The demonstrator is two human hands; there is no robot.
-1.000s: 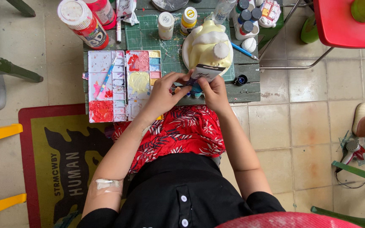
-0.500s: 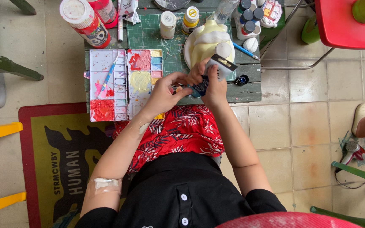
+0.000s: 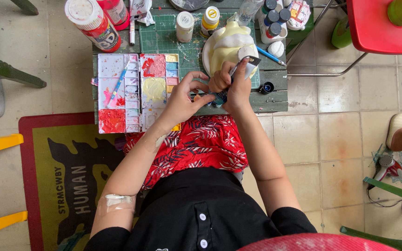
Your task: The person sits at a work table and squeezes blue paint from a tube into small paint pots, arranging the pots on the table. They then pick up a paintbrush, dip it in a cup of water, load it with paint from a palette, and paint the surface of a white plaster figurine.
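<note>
Hands together at upper centre of frame, right hand [image 3: 237,88] gripping a small paint tube [image 3: 219,97], left hand [image 3: 182,98] pinching its lower end, pale yellow figure [image 3: 229,44] just above, paint palette [image 3: 133,90] left.

A small dark-and-teal paint tube [image 3: 219,96] sits pinched between both hands at the worktop's near edge, its flattened silvery end [image 3: 252,61] tilted up against a pale yellow and white figurine [image 3: 229,44] standing upright on a plate.
</note>
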